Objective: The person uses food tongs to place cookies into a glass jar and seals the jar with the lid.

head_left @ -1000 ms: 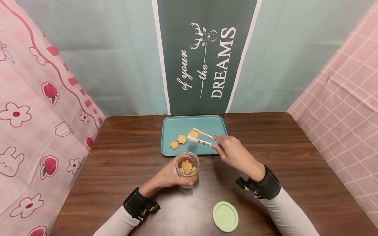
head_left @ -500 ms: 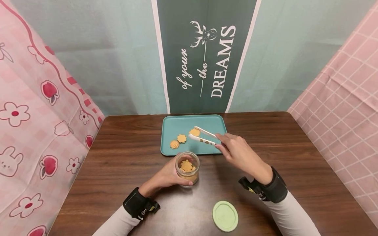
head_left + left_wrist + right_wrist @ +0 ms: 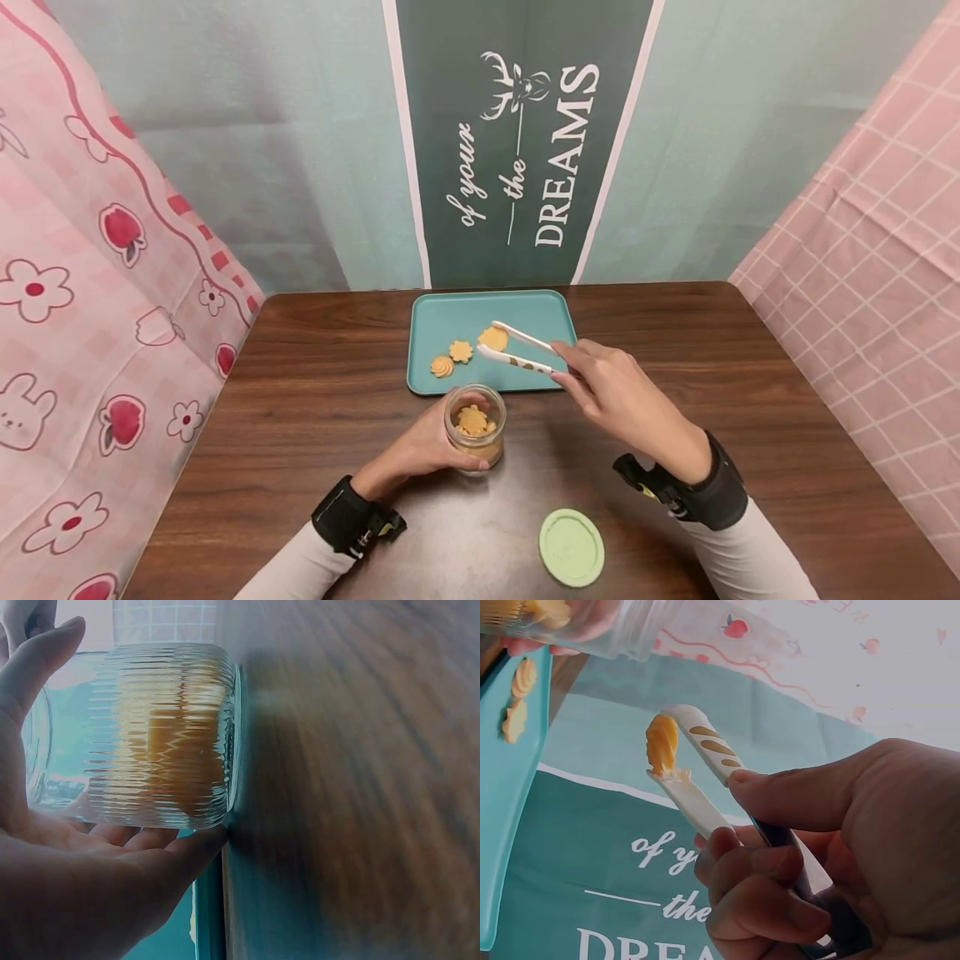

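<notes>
My left hand grips a ribbed glass jar standing on the table, its thumb and fingers spread round the side. Flower-shaped cookies fill the lower part of the jar, whose mouth is uncovered. With my right hand I hold white tongs with brown markings, pinched between thumb and fingers. Between the tong tips is a yellow piped cookie, raised over the tray and beyond the jar. A swirl cookie and a flower cookie lie on the teal tray.
A round light-green lid lies near the table's front, right of the jar. The tray sits by the table's back edge against a green curtain with printed lettering. Pink cloths hang along both sides of the wooden table.
My right hand and wrist have shifted to the right, and the tongs with the cookie have moved slightly right. My left hand and the jar keep their place.
</notes>
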`<action>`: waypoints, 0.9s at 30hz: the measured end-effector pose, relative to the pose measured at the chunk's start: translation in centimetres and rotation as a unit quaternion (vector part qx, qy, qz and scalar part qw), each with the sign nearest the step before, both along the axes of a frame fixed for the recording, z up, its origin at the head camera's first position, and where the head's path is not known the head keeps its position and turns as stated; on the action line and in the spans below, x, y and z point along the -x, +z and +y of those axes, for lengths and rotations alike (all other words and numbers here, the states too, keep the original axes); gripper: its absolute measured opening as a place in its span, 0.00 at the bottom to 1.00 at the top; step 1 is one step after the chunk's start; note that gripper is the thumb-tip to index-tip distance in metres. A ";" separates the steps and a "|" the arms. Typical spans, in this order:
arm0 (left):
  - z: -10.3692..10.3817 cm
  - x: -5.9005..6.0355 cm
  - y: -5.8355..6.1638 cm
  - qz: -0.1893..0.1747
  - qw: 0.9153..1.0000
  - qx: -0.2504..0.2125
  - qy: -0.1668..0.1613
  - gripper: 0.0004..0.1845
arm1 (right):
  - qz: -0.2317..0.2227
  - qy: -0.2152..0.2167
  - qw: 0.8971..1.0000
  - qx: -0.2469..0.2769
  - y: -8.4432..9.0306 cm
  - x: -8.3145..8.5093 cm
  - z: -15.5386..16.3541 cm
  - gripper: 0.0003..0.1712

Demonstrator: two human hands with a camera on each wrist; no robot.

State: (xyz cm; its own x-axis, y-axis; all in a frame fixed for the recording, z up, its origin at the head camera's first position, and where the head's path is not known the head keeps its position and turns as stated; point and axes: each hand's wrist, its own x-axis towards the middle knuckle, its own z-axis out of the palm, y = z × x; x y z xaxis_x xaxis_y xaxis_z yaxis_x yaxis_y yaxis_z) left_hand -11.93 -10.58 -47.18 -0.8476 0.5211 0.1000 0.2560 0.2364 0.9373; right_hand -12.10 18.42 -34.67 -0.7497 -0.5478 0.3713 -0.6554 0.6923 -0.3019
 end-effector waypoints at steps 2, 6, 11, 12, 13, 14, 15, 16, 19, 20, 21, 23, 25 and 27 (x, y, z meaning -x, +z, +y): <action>0.0 0.0 0.0 -0.001 1.000 0.000 0.000 0.42 | 0.001 0.000 1.000 0.002 0.2 -0.2 0.0 0.20; -0.1 0.0 0.0 0.000 1.000 0.000 0.000 0.42 | 0.004 0.005 1.000 0.004 0.4 -0.6 0.1 0.19; 0.0 0.0 0.0 0.000 1.000 0.000 -0.002 0.43 | 0.026 0.022 0.999 0.009 0.5 -1.1 0.1 0.19; 0.0 0.0 0.0 -0.001 1.000 0.001 -0.002 0.44 | 0.032 0.027 0.999 0.010 0.5 -1.3 0.2 0.18; 0.0 0.0 -0.1 -0.001 1.000 0.000 -0.002 0.44 | 0.037 0.031 0.999 0.011 0.6 -1.4 0.1 0.18; 0.0 0.0 -0.1 -0.001 1.000 0.000 -0.003 0.45 | 0.040 0.035 0.999 0.012 0.6 -1.5 0.1 0.18; 0.0 0.1 -0.1 0.000 1.000 -0.001 -0.004 0.45 | 0.042 0.039 0.998 0.014 0.6 -1.6 0.1 0.19; 0.0 0.1 -0.1 0.001 1.000 -0.001 -0.005 0.45 | 0.043 0.042 0.998 0.014 0.6 -1.8 0.0 0.19; -0.1 0.1 -0.2 0.003 1.000 -0.005 -0.009 0.46 | 0.040 0.048 0.998 0.014 0.6 -2.1 -0.2 0.19; -0.1 0.1 -0.2 0.004 1.000 -0.005 -0.010 0.46 | 0.039 0.049 0.998 0.013 0.6 -2.2 -0.2 0.19; -0.1 0.0 -0.2 0.003 1.000 -0.006 -0.011 0.46 | 0.039 0.050 0.998 0.013 0.6 -2.4 -0.3 0.19; -0.1 0.0 -0.3 0.003 1.000 -0.007 -0.012 0.46 | 0.040 0.052 0.998 0.010 0.6 -2.6 -0.3 0.19; -0.2 -0.1 -0.3 0.003 1.000 -0.003 -0.011 0.45 | 0.041 0.053 0.998 0.005 0.7 -2.9 -0.4 0.20; -0.2 -0.2 -0.3 0.001 1.000 -0.002 -0.009 0.45 | 0.042 0.055 0.998 0.000 0.7 -3.2 -0.4 0.20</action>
State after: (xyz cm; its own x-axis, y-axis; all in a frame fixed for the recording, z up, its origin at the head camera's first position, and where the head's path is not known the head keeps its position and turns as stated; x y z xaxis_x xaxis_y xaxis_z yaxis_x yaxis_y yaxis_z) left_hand -11.71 -10.75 -47.45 -0.8378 0.5360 0.1041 0.2621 0.2276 0.9378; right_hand -8.88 18.05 -33.92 -0.6511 -0.6248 0.4309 -0.7504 0.6150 -0.2422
